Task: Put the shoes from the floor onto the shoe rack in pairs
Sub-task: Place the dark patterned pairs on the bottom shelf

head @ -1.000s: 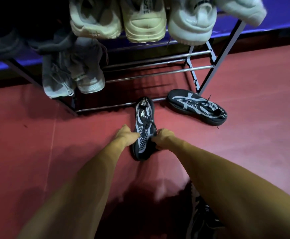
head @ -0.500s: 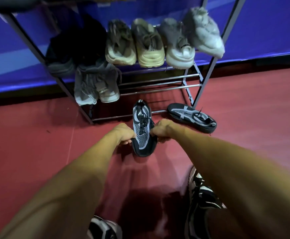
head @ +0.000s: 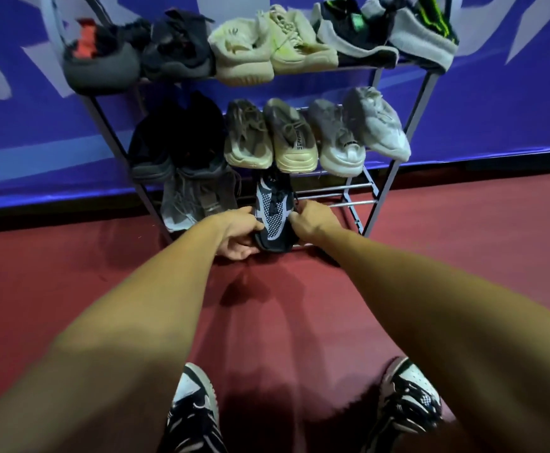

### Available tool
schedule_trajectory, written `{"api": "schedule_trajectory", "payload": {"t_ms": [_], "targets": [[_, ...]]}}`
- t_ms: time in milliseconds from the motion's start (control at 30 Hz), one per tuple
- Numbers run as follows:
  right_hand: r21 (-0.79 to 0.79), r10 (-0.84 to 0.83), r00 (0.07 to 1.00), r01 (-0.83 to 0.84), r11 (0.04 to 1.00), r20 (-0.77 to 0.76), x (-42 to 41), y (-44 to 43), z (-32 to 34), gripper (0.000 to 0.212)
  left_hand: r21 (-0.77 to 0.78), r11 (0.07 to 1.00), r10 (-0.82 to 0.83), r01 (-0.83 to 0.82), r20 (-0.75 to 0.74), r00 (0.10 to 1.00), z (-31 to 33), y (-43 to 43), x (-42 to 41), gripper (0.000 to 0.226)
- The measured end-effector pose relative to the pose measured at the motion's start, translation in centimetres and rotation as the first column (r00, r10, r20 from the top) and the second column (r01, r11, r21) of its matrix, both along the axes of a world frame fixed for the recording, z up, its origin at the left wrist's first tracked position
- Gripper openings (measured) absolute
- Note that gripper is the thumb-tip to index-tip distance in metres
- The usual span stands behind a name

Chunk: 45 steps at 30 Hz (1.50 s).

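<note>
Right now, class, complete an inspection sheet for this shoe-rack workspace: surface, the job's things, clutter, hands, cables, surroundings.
Surface: red floor, shadowed in front of the rack.
Job's things: black mesh shoe lies toe-first at the bottom shelf of the shoe rack, beside a grey pair. Shelved shoes fill the two upper shelves. The mesh shoe's mate is not in view.
Clutter: nothing seen.
Hands: left hand and right hand grip the black mesh shoe from either side.
Cables: nothing seen.
Surroundings: blue banner wall behind the rack; the person's own worn trainers at the bottom edge.
</note>
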State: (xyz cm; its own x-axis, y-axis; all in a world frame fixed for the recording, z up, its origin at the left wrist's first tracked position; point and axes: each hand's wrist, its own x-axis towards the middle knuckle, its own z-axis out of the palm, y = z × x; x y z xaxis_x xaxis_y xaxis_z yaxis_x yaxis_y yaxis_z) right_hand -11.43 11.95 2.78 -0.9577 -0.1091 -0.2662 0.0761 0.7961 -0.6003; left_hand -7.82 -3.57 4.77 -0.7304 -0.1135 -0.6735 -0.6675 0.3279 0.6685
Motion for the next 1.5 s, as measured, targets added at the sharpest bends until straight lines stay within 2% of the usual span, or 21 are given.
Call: {"api": "schedule_trajectory", "payload": {"t_ms": [167,233,367,567,867,1000,1133,1267,1500], "targets": [[0.035,-0.02,0.999,0.021,0.999,-0.033,-1.5,-1.5,-2.7,0.036,0.084,0.996,0.026,-0.037,0.129,0.991,-3.5,-1.5,-2.7,0.049],[0.059,-0.011,0.999,0.014,0.998,-0.046,-2.6,-2.1,-3.5,0.035,0.09,0.994,0.04,-0.053,0.141,0.989,-4.2,-1.9,-3.6,0.044],[0.04,-0.026,1.0,0.026,0.999,-0.009,-5.1,-2.9,-4.7,0.036,0.047,0.995,0.084,-0.087,0.059,0.995,-5.7,-2.3,-5.6,0.041],[-0.054,-0.069,0.997,0.07,0.996,0.026,-7.0,-4.1,-6.4,0.035,0.036,0.968,0.25,-0.249,-0.014,0.968,-7.2,-2.2,-8.0,0.026],[-0.176,-0.108,0.99,0.121,0.977,0.087,-6.9,-4.4,-8.0,0.036,-0.002,0.938,0.343,-0.346,-0.129,0.931,-8.9,-1.6,-8.5,0.039],[-0.193,-0.069,0.993,0.086,0.977,0.093,-6.2,-3.9,-7.7,0.034,-0.007,0.953,0.297,-0.303,-0.177,0.938,-8.6,-1.0,-7.2,0.049],[-0.173,0.022,0.998,-0.012,0.985,0.056,-5.0,-2.7,-7.1,0.039,-0.059,0.986,0.145,-0.155,-0.153,0.978,-7.7,0.0,-5.4,0.06],[-0.112,0.079,0.995,-0.071,0.991,0.068,-3.7,-0.8,-6.4,0.041,-0.082,0.996,-0.035,0.024,-0.133,0.99,-6.5,2.0,-4.0,0.057],[0.017,0.076,0.993,-0.078,0.997,0.087,-2.0,4.6,-7.2,0.029,-0.207,0.966,-0.179,0.153,-0.111,0.977,-6.4,5.2,-3.0,0.049]]}}
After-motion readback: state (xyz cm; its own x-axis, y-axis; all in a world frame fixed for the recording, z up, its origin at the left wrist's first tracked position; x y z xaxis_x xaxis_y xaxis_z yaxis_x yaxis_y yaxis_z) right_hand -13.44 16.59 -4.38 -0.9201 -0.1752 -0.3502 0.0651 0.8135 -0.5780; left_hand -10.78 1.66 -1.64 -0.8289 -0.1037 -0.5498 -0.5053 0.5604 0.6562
